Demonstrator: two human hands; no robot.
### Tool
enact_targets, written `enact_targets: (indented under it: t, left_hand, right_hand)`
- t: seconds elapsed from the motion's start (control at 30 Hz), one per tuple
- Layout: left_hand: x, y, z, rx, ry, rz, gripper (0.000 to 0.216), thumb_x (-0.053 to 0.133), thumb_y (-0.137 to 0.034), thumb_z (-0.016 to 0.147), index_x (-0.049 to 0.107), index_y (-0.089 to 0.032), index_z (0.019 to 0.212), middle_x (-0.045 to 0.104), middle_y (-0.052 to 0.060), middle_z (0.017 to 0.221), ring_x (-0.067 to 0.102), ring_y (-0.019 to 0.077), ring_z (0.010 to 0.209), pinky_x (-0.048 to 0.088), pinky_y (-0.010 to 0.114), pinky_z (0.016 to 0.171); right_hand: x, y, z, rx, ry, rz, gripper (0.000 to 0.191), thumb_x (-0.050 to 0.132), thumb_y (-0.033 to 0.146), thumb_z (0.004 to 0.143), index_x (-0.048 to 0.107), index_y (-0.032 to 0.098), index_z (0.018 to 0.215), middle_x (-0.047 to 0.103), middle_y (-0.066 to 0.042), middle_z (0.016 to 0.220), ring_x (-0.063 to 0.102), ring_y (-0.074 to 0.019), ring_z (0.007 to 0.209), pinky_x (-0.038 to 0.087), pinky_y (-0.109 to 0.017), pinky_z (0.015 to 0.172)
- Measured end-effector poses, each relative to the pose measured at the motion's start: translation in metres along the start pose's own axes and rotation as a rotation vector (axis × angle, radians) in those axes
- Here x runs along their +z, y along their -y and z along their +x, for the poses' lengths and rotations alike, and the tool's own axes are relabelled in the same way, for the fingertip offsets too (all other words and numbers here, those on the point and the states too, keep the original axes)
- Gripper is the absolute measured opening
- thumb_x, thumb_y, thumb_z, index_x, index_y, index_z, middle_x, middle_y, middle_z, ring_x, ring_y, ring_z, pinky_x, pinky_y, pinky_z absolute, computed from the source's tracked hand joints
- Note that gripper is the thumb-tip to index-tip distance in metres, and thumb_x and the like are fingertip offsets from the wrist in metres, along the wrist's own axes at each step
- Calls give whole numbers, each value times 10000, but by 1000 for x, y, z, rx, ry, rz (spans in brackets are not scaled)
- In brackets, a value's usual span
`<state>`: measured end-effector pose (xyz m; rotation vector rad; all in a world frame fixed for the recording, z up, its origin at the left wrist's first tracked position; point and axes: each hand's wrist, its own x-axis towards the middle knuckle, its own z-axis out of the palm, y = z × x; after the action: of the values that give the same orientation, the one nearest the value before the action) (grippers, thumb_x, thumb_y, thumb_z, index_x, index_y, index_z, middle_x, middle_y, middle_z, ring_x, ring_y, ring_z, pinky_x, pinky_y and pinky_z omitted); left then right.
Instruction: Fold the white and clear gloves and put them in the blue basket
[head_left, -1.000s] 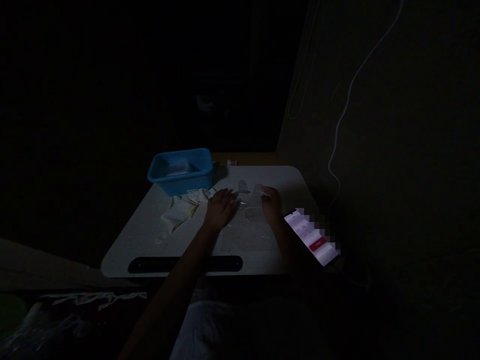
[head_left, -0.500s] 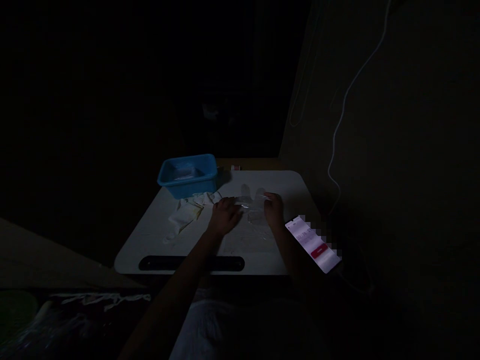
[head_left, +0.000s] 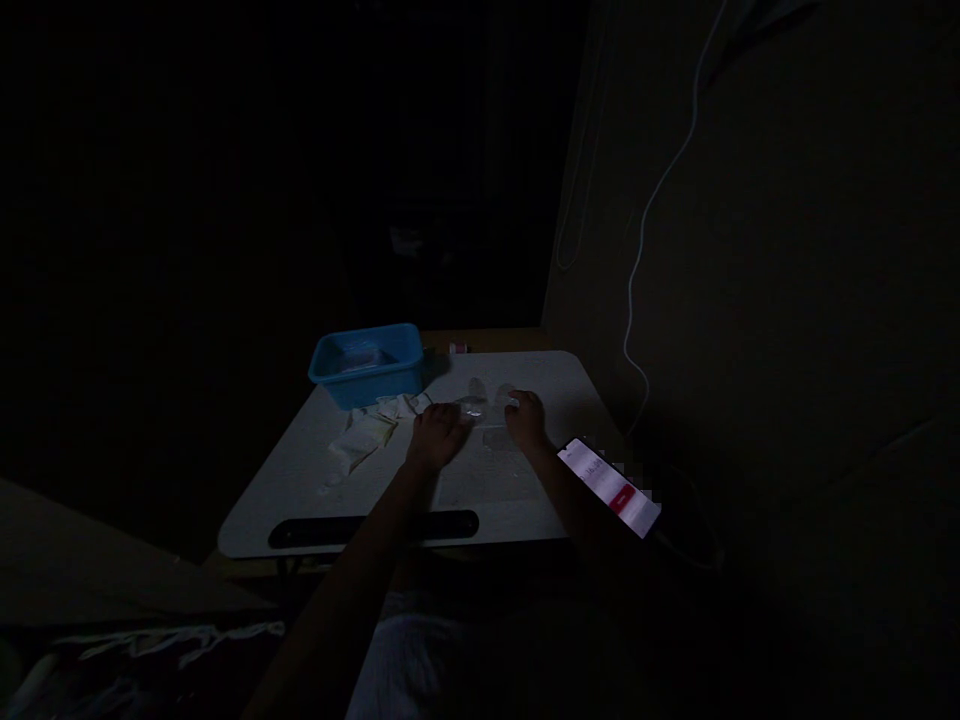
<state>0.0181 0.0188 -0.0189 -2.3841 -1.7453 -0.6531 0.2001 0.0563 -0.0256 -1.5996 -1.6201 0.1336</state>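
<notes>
Your bare hands flank a clear, shiny, plastic-looking piece point(head_left: 474, 410) on a white, round-cornered tabletop point(head_left: 277, 490) in near darkness.
At its left edge, your left hand point(head_left: 437, 436) lies palm down, fingers close together; you cannot tell whether they pinch it. Your right hand point(head_left: 526, 420) is at its right side, thumb and fingers bent towards the far rounded portion, their grip too dim to tell. The piece lies mid-table, its full outline unclear. To its left sits crumpled whitish cloth or paper point(head_left: 366, 438), just in front of a blue, rectangular plastic basket point(head_left: 382, 383); a lit phone with a red on-screen button point(head_left: 600, 475) glows beside your right forearm.
</notes>
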Motion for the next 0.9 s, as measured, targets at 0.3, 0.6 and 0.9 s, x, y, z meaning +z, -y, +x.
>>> enact_targets:
  t: [0.3,0.6,0.9]
  left_hand:
    - [9,10,5,1,-74,-88,344,403,-429,852,577,-209,1052,599,98,1103,500,251,1058,417,428,849]
    - [4,30,5,-79,-228,-306,299,443,-240,800,577,-154,1054,565,122,1130,484,230,1107,418,427,920]
    - [-54,6,-55,348,143,-245,433,508,-326,776,511,-188,1186,560,98,1210,512,204,1107,406,365,954]
  right_hand:
    - [1,0,3,-11,42,-14,356,442,107,685,639,135,980,646,-106,965,565,-215,964,422,-344,894]
    - [-25,2,20,-13,216,41,345,473,94,698,604,196,1000,661,-50,991,610,-171,911,474,-307,822]
    - [-132,-30,-21,-164,449,-428,670,616,344,702,374,177,1304,489,-160,1252,537,-291,1049,433,-382,835]
